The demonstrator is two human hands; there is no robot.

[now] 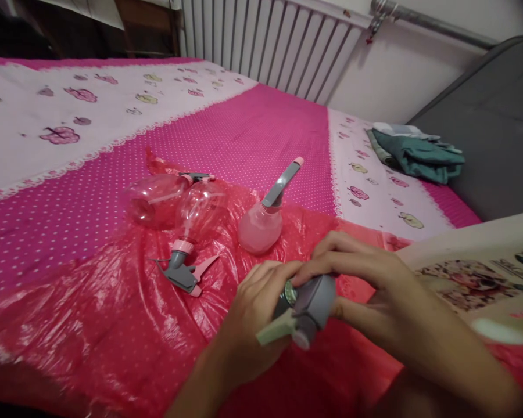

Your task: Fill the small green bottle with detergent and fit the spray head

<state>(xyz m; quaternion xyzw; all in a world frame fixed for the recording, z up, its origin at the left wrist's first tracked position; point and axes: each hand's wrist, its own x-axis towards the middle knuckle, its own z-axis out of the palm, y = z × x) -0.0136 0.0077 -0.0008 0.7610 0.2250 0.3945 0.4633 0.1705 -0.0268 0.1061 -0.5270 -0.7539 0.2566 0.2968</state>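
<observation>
One magenta polka-dot bedspread with white fruit-printed bands stretches away beyond the grip, up to a white ribbed radiator. A glossy red translucent plastic sheet lies over its near part, under the hands and out to their left. Well apart from the grip, ahead and to the right, sits a pile of folded green cloth.

The left hand is curled closed, low and to the left; the right hand arches over from the right. Between them is a grey plastic spray head with a pale green trigger — the right fingers and thumb pinch its body, and the left hand wraps beside its green ridged collar. Its long axis runs toward the wearer, nozzle end nearest, trigger jutting left. Whether a bottle sits beneath, I cannot tell.

Just ahead of the grip rests a rounded pink clear bottle with a grey sprayer, a little nearer the left hand; two similar pink bottles lie farther left.
</observation>
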